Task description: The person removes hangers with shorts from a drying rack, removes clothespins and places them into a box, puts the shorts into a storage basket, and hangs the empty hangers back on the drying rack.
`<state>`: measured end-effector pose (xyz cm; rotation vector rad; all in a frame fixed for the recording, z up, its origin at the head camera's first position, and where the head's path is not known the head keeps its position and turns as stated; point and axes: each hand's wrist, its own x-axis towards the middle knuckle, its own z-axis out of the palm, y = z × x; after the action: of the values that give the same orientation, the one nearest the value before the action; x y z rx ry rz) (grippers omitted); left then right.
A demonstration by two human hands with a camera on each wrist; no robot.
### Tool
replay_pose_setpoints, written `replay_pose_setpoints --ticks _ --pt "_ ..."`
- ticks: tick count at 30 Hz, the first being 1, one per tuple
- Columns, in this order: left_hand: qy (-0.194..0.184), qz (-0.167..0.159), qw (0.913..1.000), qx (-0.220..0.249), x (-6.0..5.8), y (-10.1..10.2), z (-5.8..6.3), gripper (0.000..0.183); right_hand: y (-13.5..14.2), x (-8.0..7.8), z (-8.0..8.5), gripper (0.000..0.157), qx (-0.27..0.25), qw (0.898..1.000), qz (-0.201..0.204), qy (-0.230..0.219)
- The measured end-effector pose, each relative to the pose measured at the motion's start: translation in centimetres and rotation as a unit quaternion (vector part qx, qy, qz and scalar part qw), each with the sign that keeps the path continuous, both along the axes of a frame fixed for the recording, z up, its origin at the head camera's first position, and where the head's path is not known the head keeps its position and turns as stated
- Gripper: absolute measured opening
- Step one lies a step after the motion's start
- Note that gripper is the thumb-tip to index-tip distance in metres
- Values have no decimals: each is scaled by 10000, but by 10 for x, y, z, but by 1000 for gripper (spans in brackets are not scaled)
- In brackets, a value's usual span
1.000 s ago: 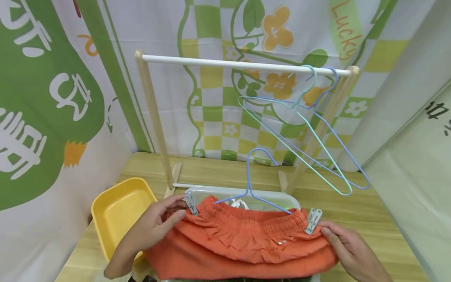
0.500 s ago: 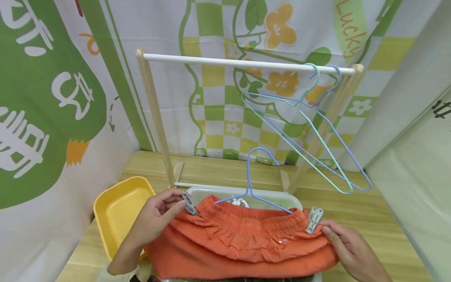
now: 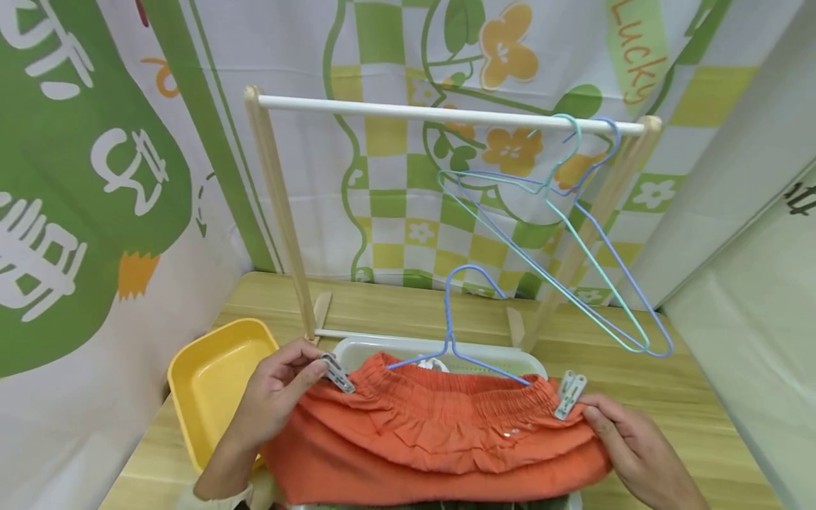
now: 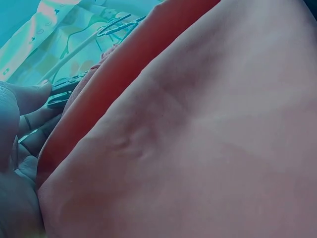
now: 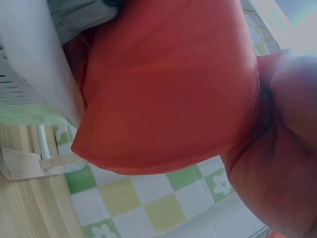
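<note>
An orange garment with a gathered elastic waistband lies spread over a pale basket. Inside its waist sits a blue hanger, hook upward. At the left end of the waistband, my left hand pinches the handles of a grey clothespin between thumb and fingers; the left wrist view shows the thumb on the clothespin. A second clothespin stands on the right end of the waistband. Just beside it, my right hand pinches the garment's edge. Much of the right fingers is hidden.
Behind the garment shows the pale basket's rim, with a white item inside. A yellow tub stands at the left. A wooden rack with a white rail carries a mint hanger and another blue hanger.
My left hand has shifted slightly left, and the left clothespin now leans further over toward it. The right hand and garment have hardly moved. The hangers on the rail swing a little.
</note>
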<state>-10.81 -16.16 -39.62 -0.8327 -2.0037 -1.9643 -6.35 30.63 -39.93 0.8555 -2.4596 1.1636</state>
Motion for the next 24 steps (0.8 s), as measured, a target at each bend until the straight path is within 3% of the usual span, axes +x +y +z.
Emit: replay_pose_setpoints --ticks 7,12,17,21,23,24 --pt "41 215 9997 -58 0 -2 -2 16 0 1 -1 44 31 9999 -125 46" --pt "-36 -2 9992 401 -1 -7 0 9 2 1 -5 44 -41 9998 -136 112" --pt "-87 -92 9978 656 2 -27 5 9 3 1 -4 42 -2 9997 -215 72" --pt "-308 167 9992 168 8 -49 7 16 2 2 -2 42 34 9997 -219 52" --pt "-379 765 9952 -486 12 -59 7 16 1 2 -2 42 34 9998 -188 58" --pt "-461 1094 9889 -899 14 -64 7 15 0 1 -2 42 35 9998 -173 69"
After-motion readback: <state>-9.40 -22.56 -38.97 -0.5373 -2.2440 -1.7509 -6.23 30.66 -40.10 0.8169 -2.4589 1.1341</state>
